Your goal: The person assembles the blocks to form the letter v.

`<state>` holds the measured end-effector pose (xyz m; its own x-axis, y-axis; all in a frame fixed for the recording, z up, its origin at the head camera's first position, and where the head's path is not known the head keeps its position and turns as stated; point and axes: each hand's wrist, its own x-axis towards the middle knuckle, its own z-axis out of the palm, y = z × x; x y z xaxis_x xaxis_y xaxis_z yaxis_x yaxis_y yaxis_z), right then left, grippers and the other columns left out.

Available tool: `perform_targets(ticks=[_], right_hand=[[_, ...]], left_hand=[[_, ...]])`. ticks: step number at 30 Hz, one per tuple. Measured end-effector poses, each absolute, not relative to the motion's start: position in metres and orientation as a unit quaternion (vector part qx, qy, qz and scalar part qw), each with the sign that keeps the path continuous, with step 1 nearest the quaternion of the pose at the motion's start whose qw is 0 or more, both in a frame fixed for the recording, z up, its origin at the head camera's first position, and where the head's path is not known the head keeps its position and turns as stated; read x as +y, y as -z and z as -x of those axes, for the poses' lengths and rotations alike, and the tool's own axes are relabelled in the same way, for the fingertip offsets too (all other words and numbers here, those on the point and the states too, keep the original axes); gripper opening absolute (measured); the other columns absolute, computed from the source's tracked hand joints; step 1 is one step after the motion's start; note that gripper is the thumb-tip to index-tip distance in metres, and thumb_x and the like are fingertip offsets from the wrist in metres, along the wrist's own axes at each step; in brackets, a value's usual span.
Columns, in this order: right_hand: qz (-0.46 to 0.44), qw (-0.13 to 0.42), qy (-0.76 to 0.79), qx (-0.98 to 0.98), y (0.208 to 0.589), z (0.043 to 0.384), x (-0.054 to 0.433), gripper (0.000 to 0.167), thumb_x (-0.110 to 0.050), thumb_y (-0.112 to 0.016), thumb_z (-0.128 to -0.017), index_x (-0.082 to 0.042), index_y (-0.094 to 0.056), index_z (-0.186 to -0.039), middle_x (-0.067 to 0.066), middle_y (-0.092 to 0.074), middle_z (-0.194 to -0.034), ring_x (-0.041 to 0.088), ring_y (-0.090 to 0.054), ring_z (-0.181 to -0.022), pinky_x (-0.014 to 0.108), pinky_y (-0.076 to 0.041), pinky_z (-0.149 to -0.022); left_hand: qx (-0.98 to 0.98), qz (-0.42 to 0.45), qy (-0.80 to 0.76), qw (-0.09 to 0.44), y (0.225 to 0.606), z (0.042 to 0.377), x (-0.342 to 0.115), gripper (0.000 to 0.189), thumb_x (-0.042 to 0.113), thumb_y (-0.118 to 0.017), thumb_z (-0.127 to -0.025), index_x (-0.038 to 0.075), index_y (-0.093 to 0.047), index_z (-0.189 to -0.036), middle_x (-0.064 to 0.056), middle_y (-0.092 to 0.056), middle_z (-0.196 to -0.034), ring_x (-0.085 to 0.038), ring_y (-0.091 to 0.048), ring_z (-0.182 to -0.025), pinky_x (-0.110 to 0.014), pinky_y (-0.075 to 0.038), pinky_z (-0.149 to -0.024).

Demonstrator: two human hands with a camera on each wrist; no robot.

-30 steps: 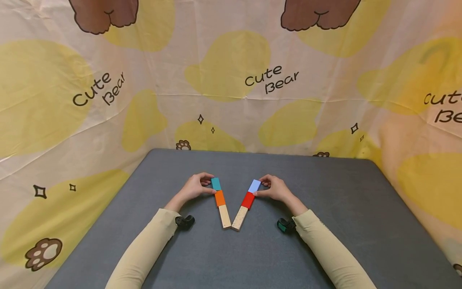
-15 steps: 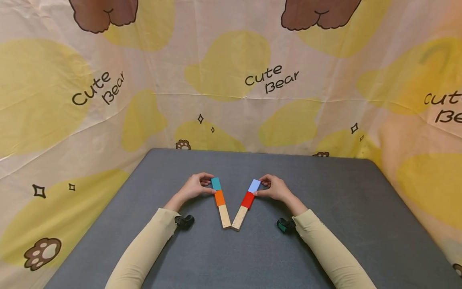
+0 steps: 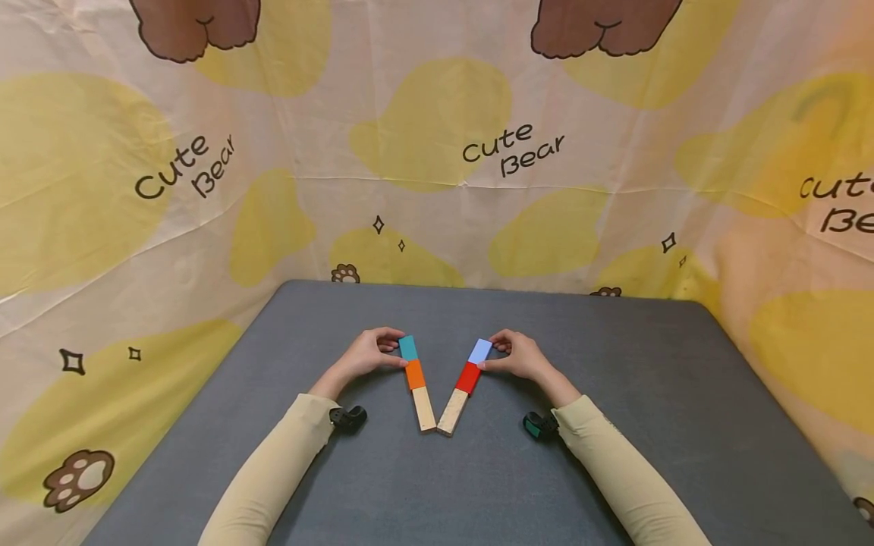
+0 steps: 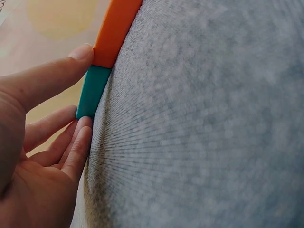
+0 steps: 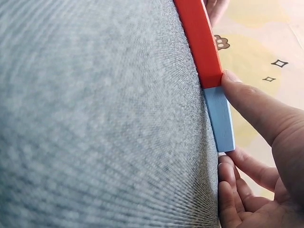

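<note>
Two rows of wooden blocks lie on the grey table in a V. The left row runs from a teal block [image 3: 407,347] through an orange block [image 3: 415,374] to a plain wood block [image 3: 424,409]. On the right, a light blue block [image 3: 479,350] meets a red block [image 3: 468,378] and another plain block [image 3: 453,412]. My left hand [image 3: 370,351] holds the teal block, fingertips at its far end and thumb by the orange seam. My right hand [image 3: 522,355] holds the light blue block likewise, its thumb [image 5: 232,78] at the red seam.
The grey tabletop [image 3: 437,493] stretches around both rows. Behind it hangs a patterned cloth [image 3: 423,121] with bear prints. A dark wrist device [image 3: 349,418] sits at the left cuff and another device [image 3: 541,425] at the right.
</note>
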<state>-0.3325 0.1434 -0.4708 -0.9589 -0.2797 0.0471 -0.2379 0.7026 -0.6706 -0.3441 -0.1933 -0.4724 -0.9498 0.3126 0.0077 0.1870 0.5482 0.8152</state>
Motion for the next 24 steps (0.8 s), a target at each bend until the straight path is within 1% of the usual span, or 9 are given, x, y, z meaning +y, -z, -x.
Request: perform_targets(ticks=[10,20,24], right_hand=[[0.142,0.026,0.360,0.922,0.4681,0.3290,0.1433,0.058,-0.037,-0.082,-0.071,-0.006,-0.062,-0.116,0.011,-0.064,-0.110,0.024,-0.059,-0.100,0.042,-0.046,-0.091],[0.148,0.022,0.360,0.921,0.4690,0.3301,0.1445,0.059,-0.037,-0.082,-0.071,-0.005,-0.062,-0.116,0.011,-0.064,-0.109,0.024,-0.059,-0.099,0.042,-0.047,-0.090],[0.146,0.024,0.382,0.912,0.4693,0.3292,0.1474,0.055,-0.037,-0.080,-0.074,-0.006,-0.063,-0.116,0.011,-0.065,-0.108,0.023,-0.060,-0.098,0.041,-0.047,-0.089]], left_hand=[[0.880,-0.149,-0.446,0.065,0.4747,0.3456,-0.1917,0.062,0.026,-0.084,-0.071,0.009,-0.060,-0.125,-0.010,-0.063,-0.119,-0.023,-0.059,-0.105,-0.041,-0.047,-0.094],[0.880,-0.160,-0.442,0.062,0.4722,0.3441,-0.1909,0.062,0.026,-0.083,-0.072,0.009,-0.059,-0.127,-0.011,-0.062,-0.120,-0.024,-0.059,-0.106,-0.041,-0.046,-0.094],[0.880,-0.162,-0.442,0.054,0.4713,0.3415,-0.1918,0.059,0.027,-0.079,-0.077,0.008,-0.057,-0.129,-0.012,-0.061,-0.121,-0.026,-0.058,-0.107,-0.043,-0.046,-0.094]])
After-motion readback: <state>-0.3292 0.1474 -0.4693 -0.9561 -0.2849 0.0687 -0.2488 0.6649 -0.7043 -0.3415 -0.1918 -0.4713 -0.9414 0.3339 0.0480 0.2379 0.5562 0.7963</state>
